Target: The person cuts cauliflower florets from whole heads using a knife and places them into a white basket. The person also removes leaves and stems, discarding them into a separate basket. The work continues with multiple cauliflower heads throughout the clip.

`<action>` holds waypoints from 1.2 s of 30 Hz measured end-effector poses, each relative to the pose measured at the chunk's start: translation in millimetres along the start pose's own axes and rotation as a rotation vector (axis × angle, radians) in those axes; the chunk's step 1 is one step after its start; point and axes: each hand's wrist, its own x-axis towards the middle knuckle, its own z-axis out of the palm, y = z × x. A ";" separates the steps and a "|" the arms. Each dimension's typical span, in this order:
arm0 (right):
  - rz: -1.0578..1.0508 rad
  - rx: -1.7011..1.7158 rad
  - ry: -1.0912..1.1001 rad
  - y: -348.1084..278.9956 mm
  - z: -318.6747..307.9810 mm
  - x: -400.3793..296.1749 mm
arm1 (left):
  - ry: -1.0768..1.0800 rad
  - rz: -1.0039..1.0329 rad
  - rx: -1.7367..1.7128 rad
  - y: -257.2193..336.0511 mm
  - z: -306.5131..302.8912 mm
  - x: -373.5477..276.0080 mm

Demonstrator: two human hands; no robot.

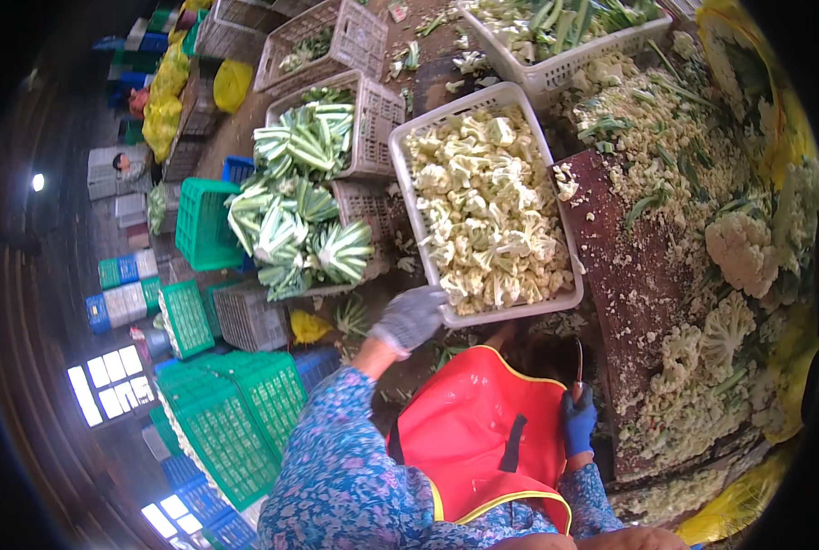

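Note:
My left hand (413,317), in a grey knit glove, grips the near left corner of a white plastic crate (415,206). Trimmed cauliflower florets (488,213) fill this crate. In a blue glove, my right hand (579,421) is closed around the handle of a knife (579,364). The thin, slightly curved blade points away from me, beside the edge of a dark red board (599,275). Crumbs and cut florets litter the board. A red apron (478,433) with yellow trim covers my lap.
Cauliflower heads (741,253) and scraps heap up on the right, beside yellow bags (795,357). Trimmed leafy heads (289,227) fill crates at the left. Another white crate (561,72) stands beyond. Green crates (231,405) are stacked lower left. A person (129,168) is far off.

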 end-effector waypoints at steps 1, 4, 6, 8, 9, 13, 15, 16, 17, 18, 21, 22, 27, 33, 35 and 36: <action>-0.029 -0.038 -0.015 -5.6 -7.1 1.5 | -0.083 -0.291 -0.118 7.2 -19.4 -24.0; -0.070 -0.120 0.017 -19.3 -31.5 6.9 | -0.134 -0.529 -0.182 -10.6 -8.9 -102.0; -0.072 -0.110 0.087 -25.0 -49.4 13.7 | -0.151 -0.646 -0.287 1.9 -29.5 -117.6; -0.030 -0.217 0.136 -25.6 -64.9 19.7 | -0.102 -0.609 -0.333 -15.6 -11.1 -134.8; 0.084 -0.330 0.125 -19.7 -74.2 25.8 | -0.082 -0.577 -0.351 -28.9 -4.9 -138.0; 0.188 -0.172 0.224 24.2 -97.0 30.5 | -0.080 -0.577 -0.441 -74.9 -4.3 -139.6; 0.231 -0.205 0.156 -26.9 -99.9 10.9 | -0.009 -0.563 -0.471 -113.2 4.4 -144.4; 0.296 -0.107 0.135 -59.3 -99.5 1.1 | -0.048 -0.569 -0.451 -130.5 -5.6 -145.3; 0.308 -0.167 0.177 -81.1 -91.0 -13.4 | -0.088 -0.574 -0.431 -149.0 -16.0 -147.5; 0.305 -0.222 0.215 -100.6 -82.1 -23.2 | -0.052 -0.548 -0.410 -168.9 -8.3 -158.1; 0.105 -0.499 0.309 -85.1 -37.9 -18.2 | 0.060 -0.557 -0.387 -234.4 -35.3 -183.6; 0.139 -0.465 0.255 -109.1 -13.1 -12.0 | 0.045 -0.601 -0.352 -251.8 -52.6 -191.8; -0.248 -0.577 0.114 -254.8 66.4 20.9 | 0.124 -0.713 -0.281 -317.5 -101.0 -219.6; -0.098 -0.652 0.022 -404.2 107.8 51.8 | 0.708 -0.587 -0.281 -353.1 -127.7 -207.7; -0.109 -0.665 0.000 -413.2 113.0 74.9 | 0.790 -0.634 -0.249 -370.8 -141.2 -196.0; -0.172 -0.718 -0.015 -421.8 115.4 85.0 | 0.818 -0.663 -0.249 -381.4 -145.4 -189.3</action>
